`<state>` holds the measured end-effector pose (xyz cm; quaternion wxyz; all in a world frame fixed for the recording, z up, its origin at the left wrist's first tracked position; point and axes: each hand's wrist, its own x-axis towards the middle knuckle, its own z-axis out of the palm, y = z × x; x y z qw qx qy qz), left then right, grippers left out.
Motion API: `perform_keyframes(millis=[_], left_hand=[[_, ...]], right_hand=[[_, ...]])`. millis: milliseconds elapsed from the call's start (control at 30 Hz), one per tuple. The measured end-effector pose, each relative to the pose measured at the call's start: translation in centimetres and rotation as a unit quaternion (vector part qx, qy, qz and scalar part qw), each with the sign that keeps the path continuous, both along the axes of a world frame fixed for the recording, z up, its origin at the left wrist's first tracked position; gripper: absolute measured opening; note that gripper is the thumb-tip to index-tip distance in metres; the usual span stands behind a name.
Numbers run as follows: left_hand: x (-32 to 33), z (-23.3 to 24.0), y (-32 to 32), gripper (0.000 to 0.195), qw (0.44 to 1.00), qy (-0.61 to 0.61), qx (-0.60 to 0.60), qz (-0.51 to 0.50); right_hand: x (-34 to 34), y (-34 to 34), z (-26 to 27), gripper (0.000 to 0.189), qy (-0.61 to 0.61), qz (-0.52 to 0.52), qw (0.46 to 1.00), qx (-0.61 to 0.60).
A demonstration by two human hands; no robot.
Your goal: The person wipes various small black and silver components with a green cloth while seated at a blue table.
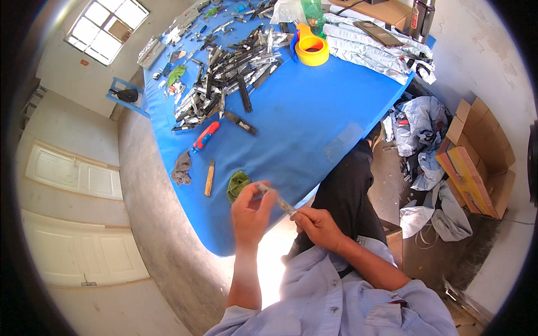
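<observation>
Between my hands, at the near edge of the blue-covered table (pixel 294 113), is a slim grey strip-like part (pixel 286 206). My right hand (pixel 318 227) pinches its lower end between thumb and fingers. My left hand (pixel 252 210) has thumb and forefinger at the upper end, where motion blurs the fingertips. A crumpled green cloth (pixel 237 185) lies just beyond the left hand. To its left are a short tool with a wooden handle (pixel 209 185) and a grey rag (pixel 182 169). Farther up rests a red-and-blue handled tool (pixel 206 136), beside a loose black strip-shaped part (pixel 241 123).
A heap of slim black and silver parts (pixel 235 69) covers the table's far left. Beyond it stand a yellow tape roll (pixel 313 50), stacked pale bags (pixel 357 50) with a phone (pixel 377 33), and a thermos (pixel 421 21). An open cardboard box (pixel 470 172) sits right of the table.
</observation>
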<state>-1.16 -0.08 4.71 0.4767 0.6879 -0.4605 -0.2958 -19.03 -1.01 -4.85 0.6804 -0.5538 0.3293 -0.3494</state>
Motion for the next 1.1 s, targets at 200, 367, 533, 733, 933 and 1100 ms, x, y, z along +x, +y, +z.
perform_keyframes(millis=[200, 367, 533, 733, 933, 1100], left_hand=[[0.1, -1.0, 0.3, 0.028, 0.997, 0.066, -0.032, -0.028], [-0.2, -0.6, 1.2, 0.035, 0.992, 0.126, -0.022, -0.019], [0.3, -1.3, 1.7, 0.038, 0.975, 0.221, -0.010, -0.019], [1.2, -1.4, 1.9, 0.035, 0.978, 0.205, 0.036, -0.019], [1.5, -2.2, 2.2, 0.035, 0.976, 0.214, 0.026, -0.025], [1.7, -2.7, 2.3, 0.033, 0.963, 0.268, 0.006, -0.016]], right_hand=[[0.1, 0.5, 0.1, 0.017, -0.014, -0.055, 0.998, -0.013], [0.1, 0.6, 0.5, 0.016, -0.013, -0.078, 0.996, -0.034], [0.2, 0.7, 0.6, 0.016, 0.019, -0.067, 0.994, -0.081], [-0.2, 0.5, 0.9, 0.022, 0.053, -0.007, 0.993, -0.104], [0.0, 0.6, 1.1, 0.025, 0.044, -0.017, 0.996, -0.082], [0.1, 0.5, 0.5, 0.024, 0.025, -0.010, 0.998, -0.057]])
